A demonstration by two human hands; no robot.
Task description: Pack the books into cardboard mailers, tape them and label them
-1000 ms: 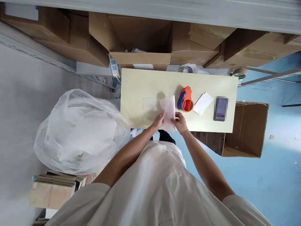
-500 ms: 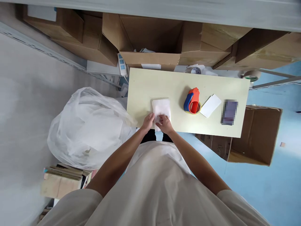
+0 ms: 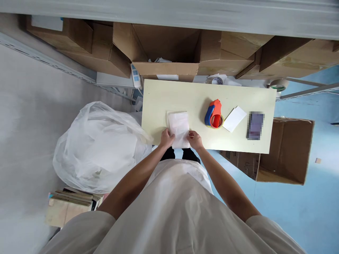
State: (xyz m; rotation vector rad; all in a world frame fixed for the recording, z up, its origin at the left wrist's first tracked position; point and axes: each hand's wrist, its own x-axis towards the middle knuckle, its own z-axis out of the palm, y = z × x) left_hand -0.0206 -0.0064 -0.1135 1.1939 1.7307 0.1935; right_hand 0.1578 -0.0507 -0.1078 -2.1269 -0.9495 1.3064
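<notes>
A flat white packet (image 3: 179, 127), wrapped in what looks like thin foam or plastic sheet, lies at the near edge of the pale table (image 3: 169, 95). At its left edge my left hand (image 3: 167, 139) grips it with closed fingers. My right hand (image 3: 195, 139) pinches its right edge between thumb and fingers. Right of the packet stands a red and blue tape dispenser (image 3: 214, 114) with a roll of tape in it. Beside that lie white cards or slips (image 3: 235, 119) and a pixelated dark rectangular object (image 3: 255, 125).
Left of the table sits a big translucent bag (image 3: 106, 144) of white sheets, with stacked books (image 3: 70, 203) below. Open cardboard boxes (image 3: 169, 67) line the shelf behind. An open carton (image 3: 288, 151) stands on the floor at right. A power strip (image 3: 136, 76) hangs near the far left corner.
My right hand has moved from over the packet to its right edge. The left hand has slid slightly down its left side, and the packet's top now looks smoother and shifted.
</notes>
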